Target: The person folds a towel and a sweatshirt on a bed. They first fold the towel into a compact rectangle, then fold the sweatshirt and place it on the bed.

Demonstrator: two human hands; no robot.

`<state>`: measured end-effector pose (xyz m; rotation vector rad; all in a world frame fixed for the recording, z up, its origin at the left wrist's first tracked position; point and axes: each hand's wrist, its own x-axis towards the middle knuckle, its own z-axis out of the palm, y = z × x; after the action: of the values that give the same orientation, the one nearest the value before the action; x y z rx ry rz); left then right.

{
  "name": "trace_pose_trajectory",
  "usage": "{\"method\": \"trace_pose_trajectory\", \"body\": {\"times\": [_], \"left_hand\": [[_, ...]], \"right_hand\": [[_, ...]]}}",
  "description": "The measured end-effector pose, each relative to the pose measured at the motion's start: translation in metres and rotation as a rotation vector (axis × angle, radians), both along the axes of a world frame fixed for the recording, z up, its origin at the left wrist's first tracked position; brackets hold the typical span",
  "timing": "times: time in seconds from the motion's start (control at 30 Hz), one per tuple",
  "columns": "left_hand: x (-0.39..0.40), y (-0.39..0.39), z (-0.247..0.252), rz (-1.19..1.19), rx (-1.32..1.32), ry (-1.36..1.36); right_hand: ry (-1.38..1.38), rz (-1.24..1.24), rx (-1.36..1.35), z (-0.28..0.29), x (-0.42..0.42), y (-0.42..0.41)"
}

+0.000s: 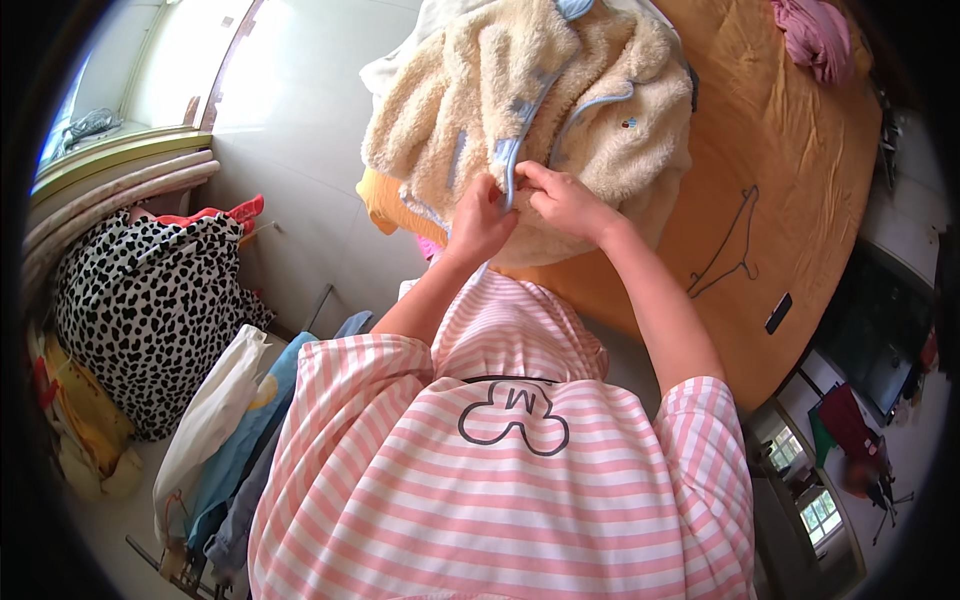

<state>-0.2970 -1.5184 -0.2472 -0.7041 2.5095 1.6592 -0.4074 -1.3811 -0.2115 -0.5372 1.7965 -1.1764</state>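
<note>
A cream fleece garment with light blue trim lies bunched before me at the bed's edge. My left hand pinches the blue-trimmed edge of its front opening. Close beside it, my right hand has its fingers bent at the same edge; what lies between its fingertips is hidden. A blue-edged pocket and a small embroidered patch show on the right half of the garment. White cloth sticks out from under its left side.
On the orange bed sheet lie a dark clothes hanger, a black phone and a pink cloth. Clothes hang on a rack at my left, near a black-and-white spotted cloth. A television stands beyond the bed's right side.
</note>
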Motion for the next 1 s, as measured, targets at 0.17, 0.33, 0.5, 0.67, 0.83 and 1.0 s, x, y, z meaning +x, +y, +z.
{"method": "trace_pose_trajectory", "body": {"times": [0.17, 0.33, 0.5, 0.67, 0.83, 1.0], "left_hand": [[0.021, -0.008, -0.030, 0.107, -0.033, -0.061], [0.020, -0.020, -0.034, 0.121, 0.020, -0.256], [-0.013, -0.007, -0.004, 0.211, -0.314, 0.286], [-0.037, -0.004, 0.000, -0.093, -0.702, 0.218], [-0.042, -0.014, -0.019, -0.030, -0.608, 0.169], [-0.037, -0.021, -0.017, 0.282, 0.460, -0.135]], "right_hand": [[0.690, 0.510, 0.418, -0.017, -0.024, 0.003], [0.809, 0.370, 0.240, -0.034, -0.022, 0.010], [0.779, 0.301, 0.220, -0.030, -0.020, 0.017], [0.829, 0.324, 0.206, -0.019, -0.018, 0.018], [0.837, 0.276, 0.157, -0.014, -0.019, 0.020], [0.781, 0.211, 0.137, -0.009, -0.019, 0.013]]}}
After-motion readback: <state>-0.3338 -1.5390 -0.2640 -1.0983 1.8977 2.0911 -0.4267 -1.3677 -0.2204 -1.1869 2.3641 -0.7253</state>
